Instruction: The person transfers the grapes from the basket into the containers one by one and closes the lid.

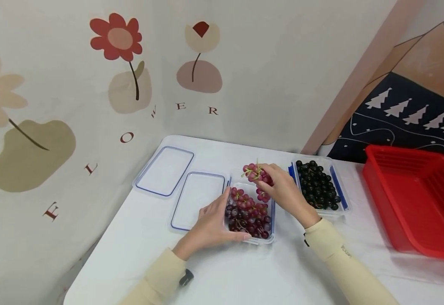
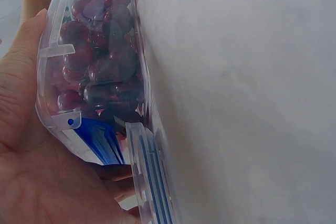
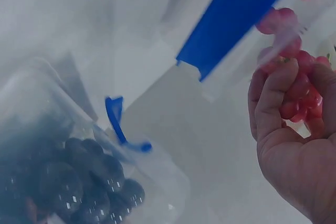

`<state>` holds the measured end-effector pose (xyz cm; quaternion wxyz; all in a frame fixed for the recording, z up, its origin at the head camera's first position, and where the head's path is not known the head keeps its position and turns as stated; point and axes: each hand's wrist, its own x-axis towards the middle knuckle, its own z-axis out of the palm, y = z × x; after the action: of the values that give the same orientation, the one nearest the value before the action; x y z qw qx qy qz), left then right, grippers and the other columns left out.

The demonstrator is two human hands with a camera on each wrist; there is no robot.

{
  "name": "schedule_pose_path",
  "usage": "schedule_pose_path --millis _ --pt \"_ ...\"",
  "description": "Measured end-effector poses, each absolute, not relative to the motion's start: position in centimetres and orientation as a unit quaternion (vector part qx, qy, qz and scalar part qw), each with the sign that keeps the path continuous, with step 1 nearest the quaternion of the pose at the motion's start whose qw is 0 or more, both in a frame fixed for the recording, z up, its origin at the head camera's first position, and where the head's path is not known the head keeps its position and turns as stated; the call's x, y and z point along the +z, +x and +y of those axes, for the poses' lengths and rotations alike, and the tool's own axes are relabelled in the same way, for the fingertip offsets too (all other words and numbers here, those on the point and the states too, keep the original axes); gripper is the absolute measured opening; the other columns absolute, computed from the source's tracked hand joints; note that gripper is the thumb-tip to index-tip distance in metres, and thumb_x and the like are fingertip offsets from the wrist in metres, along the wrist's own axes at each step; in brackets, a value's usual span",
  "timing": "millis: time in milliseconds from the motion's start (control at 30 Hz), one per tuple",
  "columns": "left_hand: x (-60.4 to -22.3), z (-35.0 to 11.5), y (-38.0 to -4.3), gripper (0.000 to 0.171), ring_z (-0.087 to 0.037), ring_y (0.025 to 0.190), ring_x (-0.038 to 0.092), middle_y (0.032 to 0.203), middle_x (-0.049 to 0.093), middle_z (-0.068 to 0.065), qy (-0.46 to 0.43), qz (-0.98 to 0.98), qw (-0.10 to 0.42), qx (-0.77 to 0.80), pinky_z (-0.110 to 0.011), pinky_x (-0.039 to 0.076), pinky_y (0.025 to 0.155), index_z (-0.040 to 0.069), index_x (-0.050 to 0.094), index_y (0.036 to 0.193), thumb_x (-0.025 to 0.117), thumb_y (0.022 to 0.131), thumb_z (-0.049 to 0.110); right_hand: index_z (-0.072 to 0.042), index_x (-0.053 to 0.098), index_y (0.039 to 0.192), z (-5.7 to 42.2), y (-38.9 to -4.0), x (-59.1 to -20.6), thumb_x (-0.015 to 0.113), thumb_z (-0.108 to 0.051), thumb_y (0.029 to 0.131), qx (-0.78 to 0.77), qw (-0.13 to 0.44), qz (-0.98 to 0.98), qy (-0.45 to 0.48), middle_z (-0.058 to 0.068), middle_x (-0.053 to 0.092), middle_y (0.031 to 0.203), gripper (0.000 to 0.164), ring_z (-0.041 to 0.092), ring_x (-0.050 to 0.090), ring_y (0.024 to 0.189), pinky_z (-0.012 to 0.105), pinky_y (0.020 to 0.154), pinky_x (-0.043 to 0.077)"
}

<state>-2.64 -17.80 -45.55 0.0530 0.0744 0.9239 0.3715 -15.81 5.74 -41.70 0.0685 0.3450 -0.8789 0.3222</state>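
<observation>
Grapes (image 1: 251, 173), round and pinkish-red on thin green stems, are pinched as a bunch between the thumb and fingers of my right grip (image 1: 284, 189), held up over the 12 o'clock end of a rectangular clear plastic box (image 1: 261, 242). My left grip (image 1: 211, 226) is unclenched, its thumb laid along the box's 6 o'clock side and its straight fingers against the 9 o'clock side. Inside that box, more pinkish-red clusters (image 1: 247, 204) lie across the middle, and dark purple grapes (image 1: 242, 222) fill the part toward 6 o'clock. At 9 o'clock from the box, just beside it, a flat clear lid with a blue rectangular seal (image 1: 199, 199) lies on the white bench (image 1: 126, 267); a second blue-sealed clear lid (image 1: 164, 171) lies farther out at 10 o'clock. At 2 o'clock, near my right grip, stands another clear plastic box with blue side flaps (image 1: 324, 161), heaped with glossy black round grapes (image 1: 317, 186). A red rectangular plastic basket (image 1: 427, 190) sits well apart at 3 o'clock. Beyond the bench at 12 o'clock rises a pale backdrop printed with flowers (image 1: 267, 76).
</observation>
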Motion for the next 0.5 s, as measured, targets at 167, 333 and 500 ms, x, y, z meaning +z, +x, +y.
schedule_pose_path --millis 167,333,500 --pt "-45.5 -17.9 -2.4 0.148 -0.042 0.162 0.024 0.180 0.017 -0.017 0.071 0.924 0.058 0.372 -0.072 0.020 0.123 0.014 0.000 0.177 0.090 0.076 0.074 -0.007 0.066 0.145 5.0 -16.1 -42.8 0.080 -0.012 0.102 0.262 0.071 -0.885 0.378 0.016 0.069 0.116 0.046 0.022 0.063 0.079 0.041 0.068 0.060" --pt "-45.4 -18.1 -2.3 0.147 -0.041 0.162 0.023 0.180 0.016 -0.017 0.069 0.925 0.060 0.370 -0.072 0.019 0.123 0.014 0.000 0.177 0.089 0.076 0.073 -0.006 0.067 0.143 4.3 -16.0 -43.1 0.083 -0.018 0.101 0.201 0.083 -0.895 0.390 0.016 0.070 0.112 0.046 0.023 0.067 0.075 0.041 0.067 0.062" --pt "-45.6 -17.8 -2.4 0.146 -0.040 0.162 0.023 0.180 0.015 -0.015 0.074 0.921 0.063 0.377 -0.071 0.019 0.124 0.015 -0.001 0.177 0.088 0.077 0.074 -0.003 0.068 0.139 3.8 -16.2 -43.3 0.085 -0.024 0.099 0.146 0.077 -0.909 0.383 0.017 0.073 0.105 0.048 0.025 0.068 0.070 0.042 0.062 0.061"
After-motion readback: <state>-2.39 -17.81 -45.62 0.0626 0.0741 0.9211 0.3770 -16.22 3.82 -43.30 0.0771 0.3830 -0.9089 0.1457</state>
